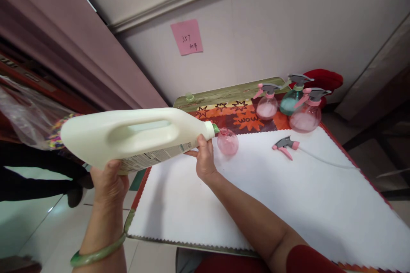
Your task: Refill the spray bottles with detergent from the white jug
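Observation:
A large cream detergent jug (147, 132) is held tilted almost level above the table. My left hand (110, 179) grips it from below near its base. Close to the neck, my right hand (205, 158) is closed on the jug from underneath. The jug's green spout meets the mouth of a small round pink spray bottle (228, 143) standing on the white sheet without its sprayer. Off to the right lies a grey and pink trigger sprayer (286, 147) with a long clear tube. Whether liquid is flowing is too small to tell.
Two pink spray bottles (306, 117) and a green one (291, 101) stand at the table's back right. A small clear green cap (190, 97) sits at the back edge. A pink note (187, 37) is on the wall. Another person's dark-clothed legs (38, 177) are at left.

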Action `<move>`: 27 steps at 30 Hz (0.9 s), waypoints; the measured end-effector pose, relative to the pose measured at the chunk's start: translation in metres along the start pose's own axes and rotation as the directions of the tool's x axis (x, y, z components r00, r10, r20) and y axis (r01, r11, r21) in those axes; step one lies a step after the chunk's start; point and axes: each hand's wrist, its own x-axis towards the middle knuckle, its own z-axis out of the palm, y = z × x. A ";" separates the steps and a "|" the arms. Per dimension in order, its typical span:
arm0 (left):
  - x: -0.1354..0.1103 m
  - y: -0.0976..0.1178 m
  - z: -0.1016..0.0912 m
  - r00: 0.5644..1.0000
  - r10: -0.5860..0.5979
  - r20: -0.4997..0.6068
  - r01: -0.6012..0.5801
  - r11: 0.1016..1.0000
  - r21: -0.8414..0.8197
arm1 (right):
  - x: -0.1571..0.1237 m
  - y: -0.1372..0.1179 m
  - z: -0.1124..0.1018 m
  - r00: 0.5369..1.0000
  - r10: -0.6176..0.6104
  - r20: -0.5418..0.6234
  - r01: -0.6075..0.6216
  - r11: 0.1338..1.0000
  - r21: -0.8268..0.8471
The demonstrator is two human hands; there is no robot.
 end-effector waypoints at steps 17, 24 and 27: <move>0.003 0.003 0.000 1.000 0.000 0.025 -0.001 1.000 0.030 | 0.001 0.001 -0.001 1.000 0.011 0.016 -0.011 1.000 0.001; 0.002 0.006 0.003 0.999 0.006 0.037 -0.008 0.999 0.036 | 0.000 0.000 0.000 1.000 0.015 0.015 -0.015 1.000 -0.004; 0.002 0.006 0.001 0.999 -0.007 0.033 0.005 0.999 0.052 | 0.000 0.000 0.000 1.000 0.015 0.012 -0.015 1.000 -0.002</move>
